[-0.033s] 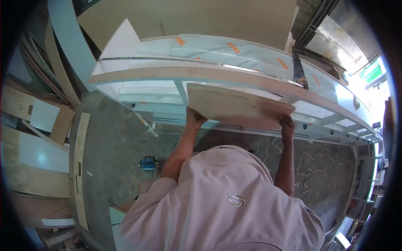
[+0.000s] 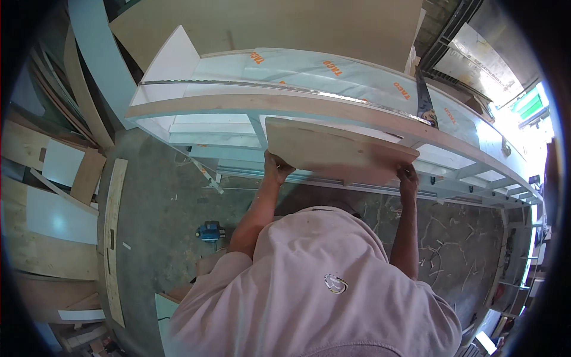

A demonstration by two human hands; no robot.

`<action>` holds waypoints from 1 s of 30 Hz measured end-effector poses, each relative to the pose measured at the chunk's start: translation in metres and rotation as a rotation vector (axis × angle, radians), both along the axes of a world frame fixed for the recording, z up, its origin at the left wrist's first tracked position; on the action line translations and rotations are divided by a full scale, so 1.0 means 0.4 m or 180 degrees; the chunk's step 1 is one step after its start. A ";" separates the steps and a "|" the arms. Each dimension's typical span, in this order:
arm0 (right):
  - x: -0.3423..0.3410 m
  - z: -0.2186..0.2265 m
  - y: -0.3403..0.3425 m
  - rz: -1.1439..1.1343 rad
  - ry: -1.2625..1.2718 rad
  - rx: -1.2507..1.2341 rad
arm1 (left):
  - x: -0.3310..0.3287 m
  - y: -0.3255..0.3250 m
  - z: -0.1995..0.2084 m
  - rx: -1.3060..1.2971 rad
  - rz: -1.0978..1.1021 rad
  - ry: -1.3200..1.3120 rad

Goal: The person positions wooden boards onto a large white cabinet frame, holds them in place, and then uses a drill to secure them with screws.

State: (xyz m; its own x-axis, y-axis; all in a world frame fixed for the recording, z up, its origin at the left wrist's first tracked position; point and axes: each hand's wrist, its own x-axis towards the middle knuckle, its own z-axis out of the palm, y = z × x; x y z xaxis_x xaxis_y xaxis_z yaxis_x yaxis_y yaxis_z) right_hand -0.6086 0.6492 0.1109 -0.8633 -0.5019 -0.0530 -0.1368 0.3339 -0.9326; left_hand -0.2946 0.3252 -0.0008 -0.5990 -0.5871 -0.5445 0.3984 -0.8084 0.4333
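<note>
Nothing has shifted since a moment ago; the plywood panel (image 2: pixel 339 152) sits as it did. The left hand (image 2: pixel 276 168) has its fingers curled round the panel's lower left corner; the right hand (image 2: pixel 408 175) grips its lower right edge the same way. The panel lies near flat at frame centre, long axis running left to right, dipping slightly rightward, against the long white cabinet frame (image 2: pixel 196 107). A blue power tool (image 2: pixel 209 231) sits on the concrete floor (image 2: pixel 154 202), lower left.
</note>
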 end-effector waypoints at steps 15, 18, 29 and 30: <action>0.007 0.056 -0.082 -0.0111 0.0881 0.0503 | -0.021 -0.044 0.031 -0.0345 0.0562 -0.0577; 0.012 0.078 -0.079 0.0086 0.1421 0.0616 | -0.023 -0.048 0.001 -0.0879 0.0424 -0.0257; 0.003 0.081 -0.097 -0.0658 0.0974 0.0731 | -0.034 -0.056 0.066 -0.0394 0.0154 0.0177; 0.007 0.085 -0.105 -0.0684 0.0968 0.0712 | -0.030 -0.058 0.071 -0.0417 0.0130 0.0179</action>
State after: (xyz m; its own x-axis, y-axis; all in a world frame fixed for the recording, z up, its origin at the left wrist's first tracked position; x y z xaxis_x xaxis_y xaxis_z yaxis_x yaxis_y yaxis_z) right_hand -0.6059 0.6074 0.1449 -0.9400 -0.3142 0.1330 -0.2997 0.5739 -0.7621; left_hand -0.3068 0.3022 0.0275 -0.6005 -0.6754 -0.4279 0.4564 -0.7290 0.5102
